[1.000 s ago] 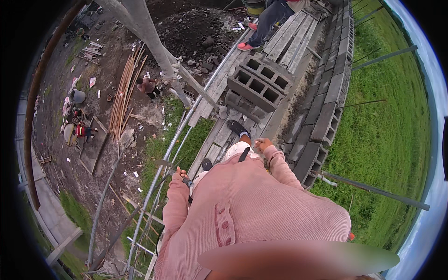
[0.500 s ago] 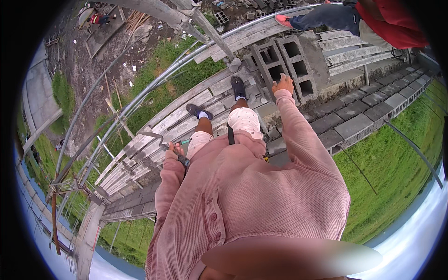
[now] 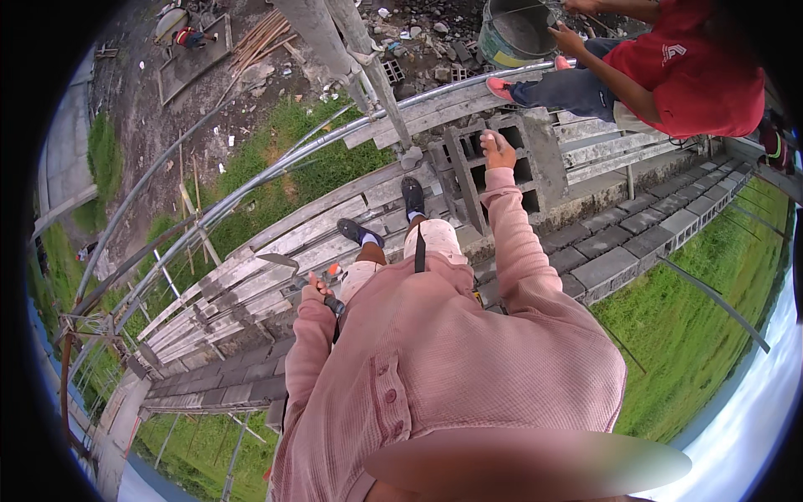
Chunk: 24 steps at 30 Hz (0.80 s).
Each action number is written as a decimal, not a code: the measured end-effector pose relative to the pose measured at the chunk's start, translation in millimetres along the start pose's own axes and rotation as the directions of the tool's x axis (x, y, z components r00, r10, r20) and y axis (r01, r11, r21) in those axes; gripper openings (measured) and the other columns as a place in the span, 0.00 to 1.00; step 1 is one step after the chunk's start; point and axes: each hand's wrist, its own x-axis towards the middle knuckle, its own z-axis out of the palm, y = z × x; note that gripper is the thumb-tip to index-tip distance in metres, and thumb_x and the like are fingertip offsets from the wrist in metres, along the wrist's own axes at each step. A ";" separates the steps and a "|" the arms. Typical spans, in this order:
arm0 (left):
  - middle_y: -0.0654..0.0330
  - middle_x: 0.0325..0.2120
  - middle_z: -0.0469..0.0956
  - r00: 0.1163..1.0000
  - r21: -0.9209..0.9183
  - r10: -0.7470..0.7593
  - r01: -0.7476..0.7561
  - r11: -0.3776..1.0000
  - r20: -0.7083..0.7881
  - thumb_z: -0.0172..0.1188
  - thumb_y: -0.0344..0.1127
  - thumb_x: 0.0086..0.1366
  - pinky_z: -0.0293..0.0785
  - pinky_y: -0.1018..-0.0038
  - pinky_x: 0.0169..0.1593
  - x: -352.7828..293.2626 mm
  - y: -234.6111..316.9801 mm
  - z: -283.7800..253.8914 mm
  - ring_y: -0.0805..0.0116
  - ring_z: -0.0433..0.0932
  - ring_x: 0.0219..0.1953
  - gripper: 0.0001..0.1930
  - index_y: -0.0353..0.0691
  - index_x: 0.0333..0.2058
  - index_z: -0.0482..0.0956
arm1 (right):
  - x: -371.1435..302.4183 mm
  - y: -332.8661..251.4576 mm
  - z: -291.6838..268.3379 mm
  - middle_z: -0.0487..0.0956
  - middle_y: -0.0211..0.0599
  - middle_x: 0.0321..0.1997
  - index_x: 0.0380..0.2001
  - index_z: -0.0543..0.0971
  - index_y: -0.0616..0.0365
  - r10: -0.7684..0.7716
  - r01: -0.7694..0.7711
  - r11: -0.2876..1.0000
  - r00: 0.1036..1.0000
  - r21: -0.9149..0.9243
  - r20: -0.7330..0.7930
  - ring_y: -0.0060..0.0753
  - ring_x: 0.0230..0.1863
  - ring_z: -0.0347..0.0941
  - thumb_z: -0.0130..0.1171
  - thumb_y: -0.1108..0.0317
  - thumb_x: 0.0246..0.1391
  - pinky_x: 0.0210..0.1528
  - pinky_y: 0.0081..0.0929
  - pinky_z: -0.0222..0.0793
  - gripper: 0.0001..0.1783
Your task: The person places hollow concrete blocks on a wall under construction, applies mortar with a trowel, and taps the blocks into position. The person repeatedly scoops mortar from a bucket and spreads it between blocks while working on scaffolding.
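Observation:
A trowel point(image 3: 278, 260) is in my left hand point(image 3: 316, 286), its blade pointing away to the left and its dark handle running back past my wrist. A small orange item point(image 3: 335, 269) shows beside that hand; its kind is unclear. My right hand point(image 3: 498, 149) reaches forward over two hollow concrete blocks point(image 3: 468, 184) that stand side by side by the wall. Its fingers are curled in, with nothing visible in them. From this angle, contact with the blocks cannot be made out.
Scaffold planks point(image 3: 242, 289) lie under my feet, with metal rails point(image 3: 276, 167) along their outer side. The block wall point(image 3: 606, 243) curves past my right. A co-worker in a red shirt point(image 3: 686, 75) holds a bucket point(image 3: 508, 38). Grey posts point(image 3: 330, 50) rise ahead.
My right hand has moved farther forward over the blocks. The trowel blade has turned more into view. The co-worker's hands and the bucket have come into view.

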 end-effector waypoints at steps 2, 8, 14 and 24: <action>0.71 0.13 0.62 0.999 0.012 0.010 -0.010 1.000 0.045 0.59 0.59 0.61 0.64 0.66 0.25 11.4 1.3 -3.6 0.71 0.59 0.15 0.22 0.49 0.22 0.67 | 28.8 -47.4 -2.2 0.82 0.34 0.40 0.48 0.78 0.61 -0.070 0.068 0.979 0.998 0.191 0.005 0.19 0.35 0.75 0.54 0.60 0.62 0.37 0.17 0.68 0.18; 0.70 0.13 0.61 0.998 0.007 -0.066 0.067 0.998 -0.012 0.63 0.57 0.59 0.62 0.65 0.24 60.4 3.0 -45.5 0.70 0.58 0.14 0.21 0.50 0.21 0.67 | 96.1 -114.0 -18.4 0.81 0.32 0.39 0.47 0.78 0.59 0.110 -0.128 0.954 0.990 0.270 0.083 0.19 0.33 0.75 0.56 0.57 0.60 0.36 0.19 0.70 0.19; 0.70 0.11 0.58 0.985 -0.104 -0.077 0.061 0.993 -0.156 0.60 0.62 0.57 0.62 0.64 0.24 85.7 -17.1 -104.9 0.69 0.57 0.14 0.23 0.53 0.16 0.69 | 175.6 -125.9 -31.6 0.78 0.34 0.46 0.57 0.70 0.55 0.115 -0.109 0.977 0.993 0.185 -0.025 0.26 0.42 0.73 0.58 0.50 0.58 0.39 0.28 0.72 0.29; 0.70 0.12 0.63 0.991 -0.291 -0.027 -0.011 0.957 -0.129 0.61 0.57 0.61 0.67 0.64 0.22 38.0 -114.8 -84.1 0.68 0.63 0.11 0.21 0.50 0.21 0.67 | 256.1 -200.9 -16.5 0.77 0.41 0.31 0.47 0.72 0.64 -0.426 0.288 0.756 0.898 0.587 0.108 0.38 0.30 0.75 0.48 0.47 0.63 0.37 0.29 0.71 0.27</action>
